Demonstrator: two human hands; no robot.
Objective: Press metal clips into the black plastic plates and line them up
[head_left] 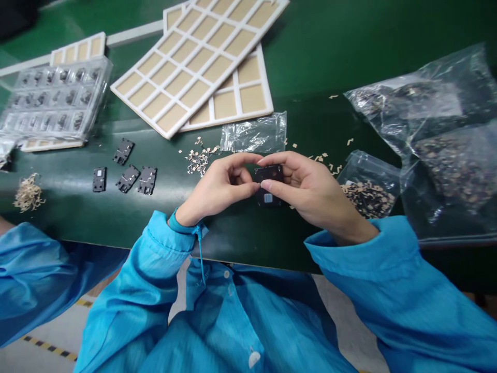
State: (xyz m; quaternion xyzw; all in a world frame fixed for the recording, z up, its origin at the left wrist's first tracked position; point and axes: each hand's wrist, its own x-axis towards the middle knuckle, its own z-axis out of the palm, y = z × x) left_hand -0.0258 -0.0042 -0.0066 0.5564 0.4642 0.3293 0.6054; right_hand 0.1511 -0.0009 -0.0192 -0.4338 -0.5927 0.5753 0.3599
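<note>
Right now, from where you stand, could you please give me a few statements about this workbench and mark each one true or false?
The left hand and right hand both grip a small black rectangular part. True.
A clear plastic bag of dark, flecked pieces lies left of the hands. False: it lies right of them.
Four small black plastic pieces lie left of the hands. True.
A cream grid-shaped tray stands upright. False: it lies on the green workbench.
</note>
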